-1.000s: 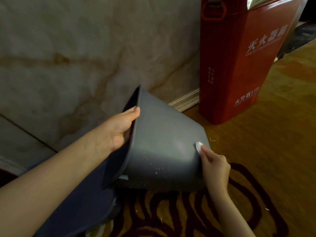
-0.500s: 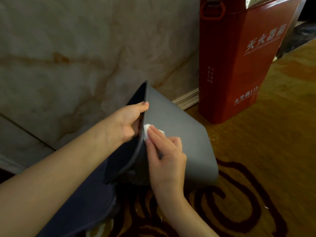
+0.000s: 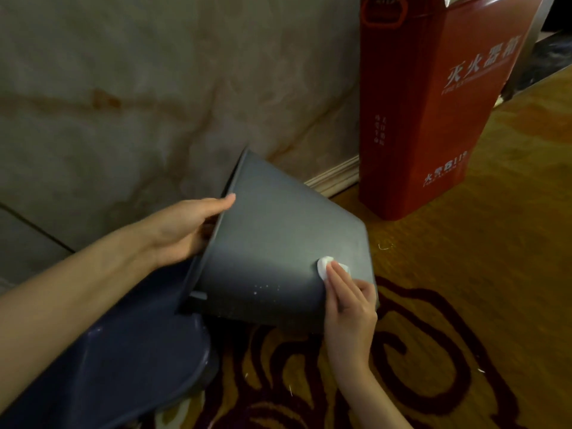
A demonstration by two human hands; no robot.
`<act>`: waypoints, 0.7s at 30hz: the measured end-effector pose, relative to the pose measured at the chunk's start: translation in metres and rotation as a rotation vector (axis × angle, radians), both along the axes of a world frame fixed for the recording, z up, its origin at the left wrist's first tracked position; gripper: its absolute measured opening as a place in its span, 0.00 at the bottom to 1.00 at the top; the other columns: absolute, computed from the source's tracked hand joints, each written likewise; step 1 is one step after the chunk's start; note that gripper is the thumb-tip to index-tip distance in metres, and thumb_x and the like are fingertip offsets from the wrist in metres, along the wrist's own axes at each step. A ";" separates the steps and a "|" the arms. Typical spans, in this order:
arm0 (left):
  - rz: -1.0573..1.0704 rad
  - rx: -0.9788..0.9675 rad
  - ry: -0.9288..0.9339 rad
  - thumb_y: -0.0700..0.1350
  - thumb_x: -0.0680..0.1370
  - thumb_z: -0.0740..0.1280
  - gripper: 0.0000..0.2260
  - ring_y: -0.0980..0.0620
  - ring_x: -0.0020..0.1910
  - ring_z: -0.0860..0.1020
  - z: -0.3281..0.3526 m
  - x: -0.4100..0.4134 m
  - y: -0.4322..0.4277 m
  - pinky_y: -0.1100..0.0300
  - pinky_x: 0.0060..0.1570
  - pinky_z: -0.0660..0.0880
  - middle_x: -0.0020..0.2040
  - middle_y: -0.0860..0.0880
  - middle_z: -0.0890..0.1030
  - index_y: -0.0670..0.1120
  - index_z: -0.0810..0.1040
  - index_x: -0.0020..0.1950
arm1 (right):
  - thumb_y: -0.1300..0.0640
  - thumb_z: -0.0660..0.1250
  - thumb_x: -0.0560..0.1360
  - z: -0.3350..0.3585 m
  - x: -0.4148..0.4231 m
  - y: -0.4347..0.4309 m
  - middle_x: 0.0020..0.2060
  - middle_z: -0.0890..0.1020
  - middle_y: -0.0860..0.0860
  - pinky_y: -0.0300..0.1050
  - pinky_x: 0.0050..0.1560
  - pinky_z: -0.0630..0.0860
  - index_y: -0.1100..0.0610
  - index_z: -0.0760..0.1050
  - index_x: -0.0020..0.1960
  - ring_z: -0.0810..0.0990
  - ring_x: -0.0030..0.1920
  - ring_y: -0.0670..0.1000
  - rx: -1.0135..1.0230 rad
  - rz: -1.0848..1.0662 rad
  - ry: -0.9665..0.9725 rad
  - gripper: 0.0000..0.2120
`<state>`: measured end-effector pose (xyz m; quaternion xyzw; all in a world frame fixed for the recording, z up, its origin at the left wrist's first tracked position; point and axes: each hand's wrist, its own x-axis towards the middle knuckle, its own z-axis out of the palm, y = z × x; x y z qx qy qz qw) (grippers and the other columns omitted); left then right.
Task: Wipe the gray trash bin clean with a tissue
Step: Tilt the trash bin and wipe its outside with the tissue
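Observation:
The gray trash bin (image 3: 278,236) lies tipped on its side on the carpet, its open mouth facing left toward the wall. My left hand (image 3: 185,227) grips its rim, thumb on the outside, fingers hidden inside. My right hand (image 3: 346,298) presses a small white tissue (image 3: 325,264) flat against the bin's outer wall close to its base. Small white specks dot the wall lower down, left of the tissue.
A dark blue lid-like piece (image 3: 123,366) lies under my left forearm at the lower left. A tall red fire extinguisher box (image 3: 433,103) stands by the marble wall (image 3: 154,88) behind the bin. Patterned brown carpet (image 3: 464,274) covers the floor.
My right hand slid the tissue from the rim beside my left thumb back along the bin's wall to near its base. The bin shifted slightly; my left hand kept its grip.

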<state>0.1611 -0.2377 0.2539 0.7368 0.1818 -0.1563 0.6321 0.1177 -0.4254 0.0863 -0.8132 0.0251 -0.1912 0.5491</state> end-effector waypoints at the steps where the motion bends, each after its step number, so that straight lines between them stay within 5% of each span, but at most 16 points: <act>1: -0.052 0.023 0.023 0.53 0.71 0.65 0.11 0.54 0.38 0.79 0.002 -0.006 0.008 0.61 0.35 0.77 0.42 0.49 0.81 0.48 0.80 0.47 | 0.62 0.67 0.73 -0.001 0.000 0.001 0.51 0.81 0.50 0.18 0.49 0.65 0.56 0.76 0.61 0.70 0.46 0.38 -0.012 0.004 -0.005 0.16; 6: -0.109 -0.283 -0.037 0.48 0.58 0.78 0.34 0.47 0.53 0.81 0.007 -0.021 0.031 0.51 0.52 0.78 0.59 0.44 0.80 0.48 0.75 0.63 | 0.62 0.67 0.73 -0.002 0.007 -0.004 0.52 0.81 0.50 0.20 0.42 0.67 0.57 0.77 0.60 0.70 0.48 0.43 -0.050 -0.037 -0.007 0.15; 10: -0.345 -0.180 -0.041 0.40 0.66 0.73 0.32 0.52 0.59 0.78 -0.007 -0.031 0.023 0.58 0.56 0.74 0.63 0.52 0.79 0.51 0.70 0.69 | 0.62 0.66 0.74 -0.005 0.008 -0.009 0.53 0.79 0.46 0.26 0.46 0.66 0.58 0.77 0.60 0.71 0.50 0.45 -0.012 -0.069 -0.020 0.14; 14: -0.492 -0.066 -0.053 0.45 0.72 0.65 0.26 0.59 0.63 0.75 -0.014 -0.034 0.012 0.67 0.54 0.75 0.63 0.59 0.78 0.63 0.62 0.66 | 0.61 0.66 0.74 -0.008 0.010 -0.016 0.50 0.78 0.43 0.26 0.42 0.65 0.58 0.77 0.59 0.71 0.48 0.44 0.032 -0.105 0.012 0.14; 21: -0.283 0.049 -0.306 0.50 0.71 0.62 0.19 0.67 0.58 0.76 -0.017 -0.033 -0.012 0.75 0.50 0.73 0.54 0.68 0.80 0.63 0.69 0.61 | 0.59 0.66 0.75 0.005 0.019 -0.013 0.46 0.77 0.43 0.25 0.39 0.67 0.55 0.77 0.59 0.71 0.43 0.38 0.193 -0.114 0.113 0.13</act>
